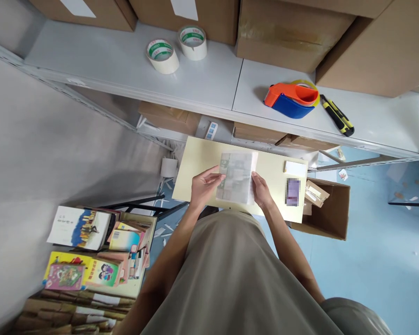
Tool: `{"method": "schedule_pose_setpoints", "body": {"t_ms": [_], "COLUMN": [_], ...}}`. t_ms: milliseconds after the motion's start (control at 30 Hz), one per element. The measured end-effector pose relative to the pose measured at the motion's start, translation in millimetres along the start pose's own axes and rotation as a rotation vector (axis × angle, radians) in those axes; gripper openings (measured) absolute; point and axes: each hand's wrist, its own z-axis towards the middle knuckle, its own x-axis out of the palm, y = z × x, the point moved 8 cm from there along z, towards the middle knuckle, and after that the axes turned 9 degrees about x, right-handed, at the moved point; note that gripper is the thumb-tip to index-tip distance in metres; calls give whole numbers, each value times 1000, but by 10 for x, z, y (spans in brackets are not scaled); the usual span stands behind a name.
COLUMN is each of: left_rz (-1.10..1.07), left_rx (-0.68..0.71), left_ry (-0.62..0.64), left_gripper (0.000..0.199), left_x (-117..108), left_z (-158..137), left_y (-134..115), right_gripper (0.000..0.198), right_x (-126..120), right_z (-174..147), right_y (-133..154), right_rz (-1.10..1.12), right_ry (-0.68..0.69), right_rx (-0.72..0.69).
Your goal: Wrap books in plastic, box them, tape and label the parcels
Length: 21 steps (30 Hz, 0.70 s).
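A flat, book-sized item in a whitish translucent wrapper (236,179) is in front of me, over a pale yellow tabletop (199,156). A green and grey print shows faintly through the wrapper. At its left edge, my left hand (204,186) is closed, with thumb and fingertips on the border. The right edge is pinched by my right hand (261,190), its fingers partly hidden beneath. A white box-like item (295,168) and a pixelated purple rectangle (293,192) lie on the table to the right of my right hand.
A grey shelf (209,86) crosses above the table, bearing tape rolls (162,56), an orange-blue tape dispenser (291,100), a utility knife (337,116) and cardboard boxes (286,37). An open carton (338,211) stands right. Stacked books (80,228) sit at lower left.
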Motion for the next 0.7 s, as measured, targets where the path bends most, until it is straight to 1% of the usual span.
{"method": "schedule_pose_setpoints", "body": {"t_ms": [67,167,233,300,367,400,433,500,567,633,700], "left_rz": [27,90,188,338,414,389,326,141,-32,-151,-206], "left_rx": [22,104,145,141,117,108,101,73,-3,-85,-129], "left_ry": [43,113,144,130,79,53,38,27,27,32,47], "left_gripper": [69,64,64,64,54,49,48,61,77,85,87], "left_x": [67,251,374,411,337,270,196,32,-130,-264,-369], "left_z": [-22,-98,-145,-144,-83,-37,13,103,148,145,129], "left_y": [16,15,35,101,191,239,290,394,510,603,663], "right_gripper": [59,62,62,61,61,60,58,54,56,70,81], "right_x": [49,158,292,447,568,604,618,552,374,220,218], "right_z": [-32,-103,-159,-209,-237,-240,-236,-214,-176,-113,-30], "right_y": [28,36,30,36,52,64,84,160,232,207,80], "right_rz": [-30,-105,-156,-181,-195,-209,-231,-283,-312,-305,-284], "right_ry": [-5,-40,-41,-24,-3,11,24,6,-86,-144,-84], "right_rx": [-25,-52,-72,-105,-130,-137,-146,-196,-243,-208,-117]}}
